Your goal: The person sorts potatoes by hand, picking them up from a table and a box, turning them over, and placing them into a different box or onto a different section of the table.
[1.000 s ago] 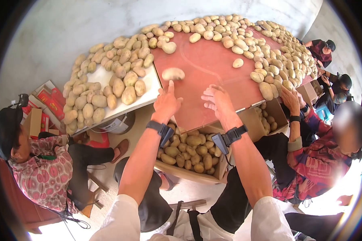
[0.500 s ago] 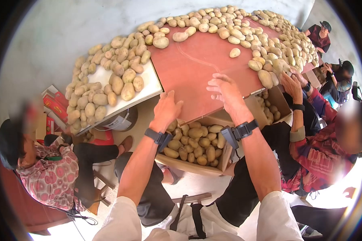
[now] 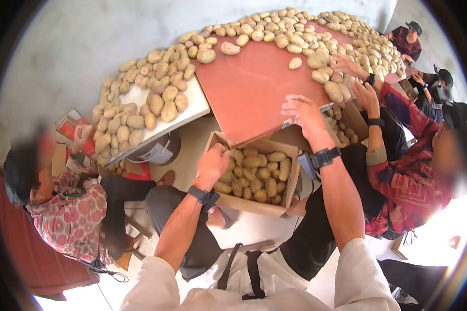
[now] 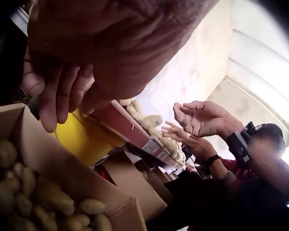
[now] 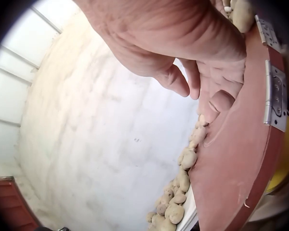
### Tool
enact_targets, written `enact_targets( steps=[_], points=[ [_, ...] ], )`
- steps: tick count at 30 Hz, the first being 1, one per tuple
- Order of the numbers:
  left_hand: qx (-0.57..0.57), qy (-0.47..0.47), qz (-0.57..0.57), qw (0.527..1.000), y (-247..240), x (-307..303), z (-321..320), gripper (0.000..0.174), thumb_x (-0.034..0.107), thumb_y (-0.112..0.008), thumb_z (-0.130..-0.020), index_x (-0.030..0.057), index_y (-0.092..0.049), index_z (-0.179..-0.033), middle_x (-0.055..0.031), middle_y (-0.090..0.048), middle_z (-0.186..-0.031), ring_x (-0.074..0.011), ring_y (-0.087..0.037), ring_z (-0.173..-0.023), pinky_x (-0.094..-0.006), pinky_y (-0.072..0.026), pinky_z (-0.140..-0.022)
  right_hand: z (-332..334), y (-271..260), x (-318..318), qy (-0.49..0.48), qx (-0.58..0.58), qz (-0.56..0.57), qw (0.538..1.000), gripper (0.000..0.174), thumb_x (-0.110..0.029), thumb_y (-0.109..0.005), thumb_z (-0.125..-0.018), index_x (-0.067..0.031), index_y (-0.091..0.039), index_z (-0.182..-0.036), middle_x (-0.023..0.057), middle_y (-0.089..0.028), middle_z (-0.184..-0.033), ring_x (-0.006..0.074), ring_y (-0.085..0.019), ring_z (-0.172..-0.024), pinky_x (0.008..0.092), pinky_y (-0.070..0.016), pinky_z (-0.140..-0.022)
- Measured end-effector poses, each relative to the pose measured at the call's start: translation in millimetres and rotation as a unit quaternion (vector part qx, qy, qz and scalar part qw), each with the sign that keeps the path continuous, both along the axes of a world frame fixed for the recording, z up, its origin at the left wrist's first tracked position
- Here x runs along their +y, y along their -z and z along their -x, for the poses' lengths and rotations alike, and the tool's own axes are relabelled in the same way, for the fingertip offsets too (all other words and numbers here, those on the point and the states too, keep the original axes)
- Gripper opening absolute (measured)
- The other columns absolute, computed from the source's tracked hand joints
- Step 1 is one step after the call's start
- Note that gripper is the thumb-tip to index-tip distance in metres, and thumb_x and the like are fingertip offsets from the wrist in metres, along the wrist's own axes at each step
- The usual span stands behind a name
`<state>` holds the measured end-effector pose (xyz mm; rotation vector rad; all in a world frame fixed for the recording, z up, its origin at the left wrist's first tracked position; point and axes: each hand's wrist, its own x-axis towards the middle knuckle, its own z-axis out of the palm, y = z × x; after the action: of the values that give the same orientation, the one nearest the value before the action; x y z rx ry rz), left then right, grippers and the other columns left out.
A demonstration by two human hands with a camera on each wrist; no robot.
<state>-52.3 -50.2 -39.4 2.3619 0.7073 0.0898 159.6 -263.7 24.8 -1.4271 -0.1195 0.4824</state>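
In the head view, my left hand (image 3: 214, 163) hangs beside the near left corner of a cardboard box (image 3: 244, 205) full of potatoes (image 3: 251, 161). Its fingers point loosely downward and hold nothing, as the left wrist view shows with the hand (image 4: 91, 53) over the box's rim. My right hand (image 3: 305, 118) hovers by the front edge of the red tabletop (image 3: 244, 93), fingers spread and relaxed around nothing. At the far side of that board lies a pale potato (image 3: 230, 48), slightly apart from the heap behind it.
Potatoes (image 3: 161, 67) are heaped along the wall and on a white board (image 3: 192, 106) at left. To the right, another person's hand (image 3: 347, 66) reaches over the heap. A person in a patterned shirt (image 3: 72, 217) sits at left. Metal hinges (image 5: 275, 96) line the table's edge.
The pale potato has travelled from in front of my left hand to the table's far side. My left hand has dropped toward the box; my right hand has shifted right. The neighbour's hand has reached out.
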Motion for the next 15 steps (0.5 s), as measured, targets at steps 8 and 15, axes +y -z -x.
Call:
enact_targets(
  steps=[8,15],
  points=[
    [0.182,0.226,0.002,0.957,95,-53,74,0.033,0.022,-0.063,-0.09,0.0001,-0.064,-0.115,-0.0226,-0.066,-0.121,-0.0409,-0.062,-0.115,-0.0514,-0.0491,-0.097,24,3,-32,-0.033,-0.166,0.085,0.982,0.029,-0.012,-0.059,-0.095,-0.0004,-0.067,-0.12,0.0079,-0.073,-0.097,0.0157,-0.071,-0.083,0.0265,-0.0482,-0.063],
    [0.094,0.271,-0.099,0.953,131,-79,107,0.035,0.016,-0.065,-0.087,0.0007,-0.063,-0.119,-0.0193,-0.059,-0.133,-0.0381,-0.053,-0.129,-0.0478,-0.0463,-0.105,60,16,-62,-0.038,-0.118,0.092,0.988,0.026,-0.006,-0.057,-0.094,0.0008,-0.068,-0.116,0.009,-0.073,-0.094,0.0161,-0.071,-0.086,0.0269,-0.0509,-0.068]
  ],
)
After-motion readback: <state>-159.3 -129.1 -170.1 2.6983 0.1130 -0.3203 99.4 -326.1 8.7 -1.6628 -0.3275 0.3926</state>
